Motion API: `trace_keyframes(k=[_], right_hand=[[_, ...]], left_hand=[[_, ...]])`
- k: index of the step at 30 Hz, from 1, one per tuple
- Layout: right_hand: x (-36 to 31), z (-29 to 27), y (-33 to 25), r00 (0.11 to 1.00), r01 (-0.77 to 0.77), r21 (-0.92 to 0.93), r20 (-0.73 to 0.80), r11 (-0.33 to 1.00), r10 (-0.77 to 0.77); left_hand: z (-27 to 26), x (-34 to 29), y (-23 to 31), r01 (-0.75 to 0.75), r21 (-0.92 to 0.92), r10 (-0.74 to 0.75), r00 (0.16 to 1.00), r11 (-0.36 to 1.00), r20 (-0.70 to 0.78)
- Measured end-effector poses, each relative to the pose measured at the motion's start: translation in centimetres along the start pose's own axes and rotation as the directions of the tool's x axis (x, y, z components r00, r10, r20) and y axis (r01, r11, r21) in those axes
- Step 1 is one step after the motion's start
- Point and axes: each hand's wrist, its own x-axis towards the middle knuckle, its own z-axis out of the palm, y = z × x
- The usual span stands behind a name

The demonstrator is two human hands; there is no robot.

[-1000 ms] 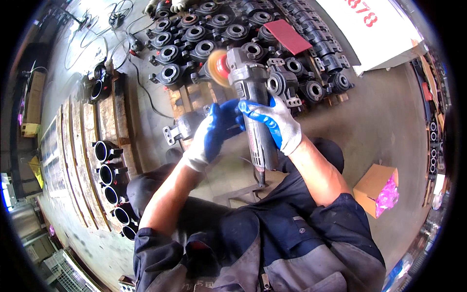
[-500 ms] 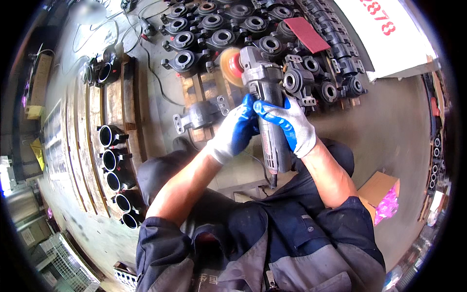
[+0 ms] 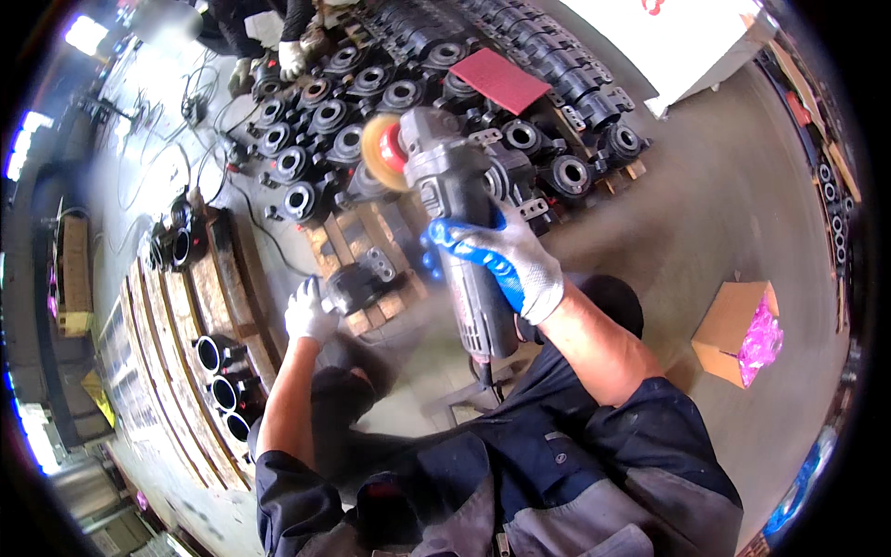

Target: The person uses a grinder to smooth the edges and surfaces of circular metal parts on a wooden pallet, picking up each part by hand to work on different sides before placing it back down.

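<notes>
Clamps fingers of the right hand (image 3: 531, 265) around a long dark-grey grinder (image 3: 471, 292), mid-scene, with a blurred tan, red-hubbed wheel (image 3: 374, 153) at its far end. Has the left hand (image 3: 311, 314) at a dark metal part (image 3: 357, 290), left; cannot tell those fingers' state.

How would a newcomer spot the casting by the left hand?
Start at the crowd of black castings at the picture's top. Just below it is a small wooden pallet, with the casting lying over it. Unlike its neighbours, it lies apart, left hand at one end, holed plate at the other.
</notes>
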Motion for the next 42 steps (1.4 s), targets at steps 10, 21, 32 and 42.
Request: trace_keyframes(k=[10, 21, 32, 42], right_hand=[[0.0, -0.9, -0.4, 0.999, 0.024, 0.089, -0.025, 0.996, -0.022], [-0.1, -0.3, -1.4, 0.990, -0.071, 0.026, -0.120, 0.997, 0.073], [0.0, -0.8, -0.8, 0.991, -0.062, 0.007, -0.119, 0.998, 0.062], [0.4, 0.2, -0.3, 0.988, -0.063, -0.077, -0.146, 0.995, 0.051]], left_hand=[[5.7, -0.5, -0.6, -0.022, 0.191, 0.023, 1.000, 0.981, -0.004], [3.3, 7.1, -3.0, -0.099, -0.070, 0.103, 0.993, 0.993, 0.054], [11.3, 6.4, -8.4, 0.231, -0.449, -0.075, 0.938, 0.863, 0.338], [8.9, 5.9, -6.0, 0.170, -0.287, -0.088, 0.957, 0.943, 0.278]])
